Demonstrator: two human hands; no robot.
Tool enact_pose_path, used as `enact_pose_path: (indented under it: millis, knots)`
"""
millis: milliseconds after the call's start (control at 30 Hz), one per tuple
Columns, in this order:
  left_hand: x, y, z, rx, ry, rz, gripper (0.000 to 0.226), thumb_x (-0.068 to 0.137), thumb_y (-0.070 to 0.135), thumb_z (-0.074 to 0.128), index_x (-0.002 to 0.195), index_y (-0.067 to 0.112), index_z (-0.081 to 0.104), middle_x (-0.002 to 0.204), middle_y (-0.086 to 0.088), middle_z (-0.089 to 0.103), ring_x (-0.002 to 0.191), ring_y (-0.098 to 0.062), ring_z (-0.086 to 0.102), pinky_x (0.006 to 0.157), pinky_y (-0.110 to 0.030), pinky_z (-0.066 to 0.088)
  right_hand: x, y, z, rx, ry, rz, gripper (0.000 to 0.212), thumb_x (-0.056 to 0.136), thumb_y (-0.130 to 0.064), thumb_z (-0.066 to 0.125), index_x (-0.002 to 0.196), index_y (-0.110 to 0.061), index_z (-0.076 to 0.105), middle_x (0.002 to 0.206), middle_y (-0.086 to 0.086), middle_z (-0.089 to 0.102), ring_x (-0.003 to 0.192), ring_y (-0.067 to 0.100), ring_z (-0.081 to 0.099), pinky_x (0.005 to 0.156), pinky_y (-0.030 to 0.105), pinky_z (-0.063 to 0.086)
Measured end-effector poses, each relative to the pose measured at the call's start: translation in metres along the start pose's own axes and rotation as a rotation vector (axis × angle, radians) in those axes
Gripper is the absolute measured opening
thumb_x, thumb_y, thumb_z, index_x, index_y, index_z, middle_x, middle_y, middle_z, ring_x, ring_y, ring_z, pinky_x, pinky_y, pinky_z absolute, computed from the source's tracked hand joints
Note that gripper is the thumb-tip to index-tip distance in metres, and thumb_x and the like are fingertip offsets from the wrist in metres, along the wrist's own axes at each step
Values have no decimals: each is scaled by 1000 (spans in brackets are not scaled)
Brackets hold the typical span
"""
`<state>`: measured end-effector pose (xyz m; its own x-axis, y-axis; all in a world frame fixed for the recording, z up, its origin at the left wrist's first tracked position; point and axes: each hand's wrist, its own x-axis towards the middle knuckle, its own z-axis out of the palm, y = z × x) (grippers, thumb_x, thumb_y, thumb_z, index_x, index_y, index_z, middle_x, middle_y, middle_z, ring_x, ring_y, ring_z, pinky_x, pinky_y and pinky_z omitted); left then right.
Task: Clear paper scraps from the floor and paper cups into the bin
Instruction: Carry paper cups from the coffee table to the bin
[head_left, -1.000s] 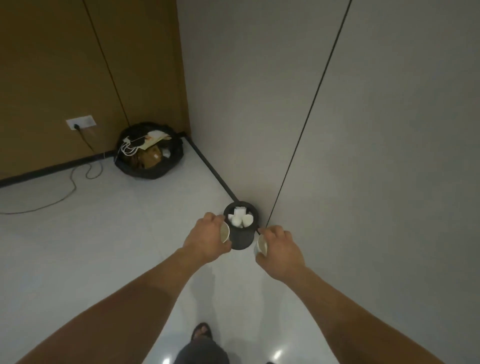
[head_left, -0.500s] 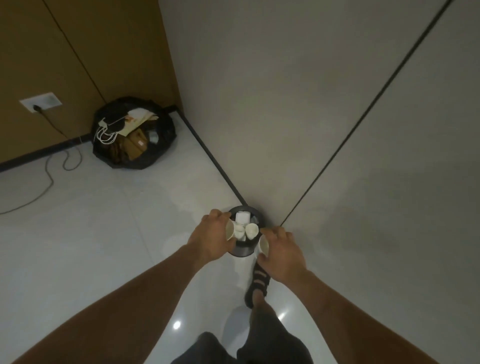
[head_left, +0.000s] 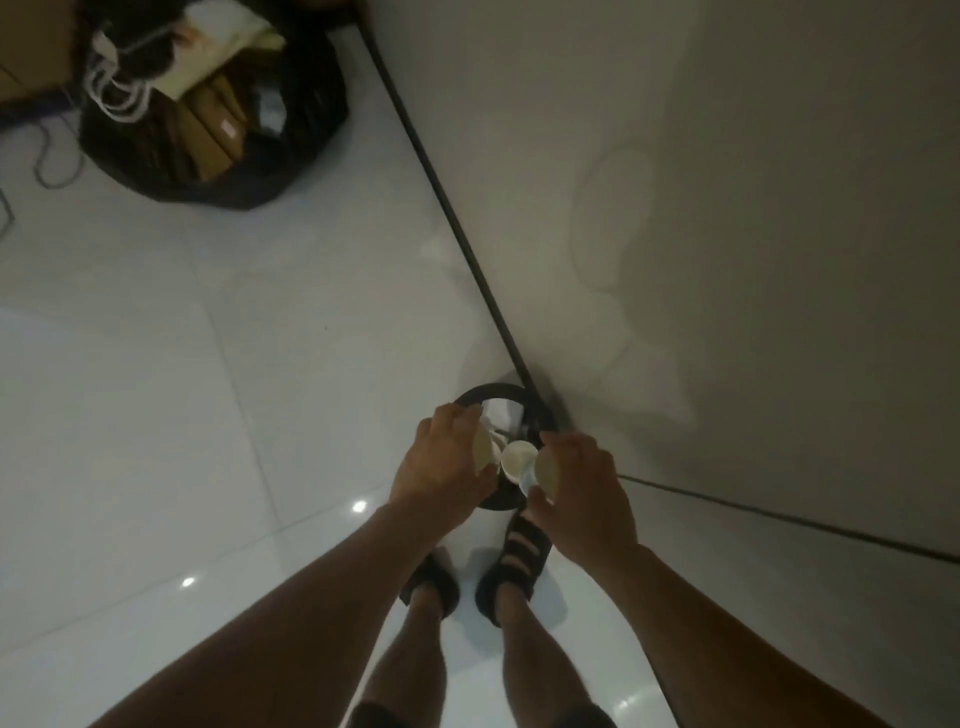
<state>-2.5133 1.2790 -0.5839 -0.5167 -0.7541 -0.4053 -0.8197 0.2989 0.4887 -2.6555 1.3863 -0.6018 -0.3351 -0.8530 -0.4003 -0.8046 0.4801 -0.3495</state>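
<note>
A small round black bin (head_left: 488, 392) stands on the white floor against the grey wall, right below my hands. Inside it lie white paper scraps (head_left: 500, 413) and a white paper cup (head_left: 518, 460). My left hand (head_left: 444, 460) grips a paper cup (head_left: 483, 449) over the bin's left side, its mouth turned inward. Over the bin's right side my right hand (head_left: 584, 493) grips another paper cup (head_left: 548, 470), also tipped toward the middle. Both hands hide much of the bin's rim.
My two feet in black sandals (head_left: 519, 564) stand just in front of the bin. A black rubbish bag (head_left: 291, 130) with cardboard and paper bags sits at the upper left near the wall corner. A cable (head_left: 47, 166) trails on the floor beside it.
I have stepped up to the bin, so it now lies directly beneath me. Both hands with their cups have moved over the bin's opening and closer together.
</note>
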Motion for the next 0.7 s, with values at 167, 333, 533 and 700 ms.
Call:
enact_pose_path:
  millis: [167,333,533,700]
  knots:
    - [71,-40,91,-49,-27,5,72,79,38,71,139,15,39,137,-6,44,124,-25,44,98,-35,43,66,36,91,55,43,20,63,83,-35,73,137,-18,44,135,8,50,118,27,52,84,28,50]
    - [99,-73,160,1,-140,55,69,82,35,69,139,13,38,136,-10,42,125,-29,42,97,-37,42,95,71,162,-15,-24,49,68,84,-43,72,139,-19,42,136,8,49,121,25,49,92,28,47]
    - [108,-100,203,185,-157,202,64,87,37,62,142,18,35,137,-8,43,126,-27,40,101,-35,37,99,85,198,-70,-28,-25,65,77,-35,79,133,-13,52,131,12,55,117,31,55,91,35,51]
    - [105,-126,232,487,-212,325,86,88,64,38,152,18,2,160,-9,6,147,-31,-2,117,-46,-3,100,94,218,-186,-143,-118,81,88,-45,63,152,-12,27,158,15,25,147,34,18,116,48,27]
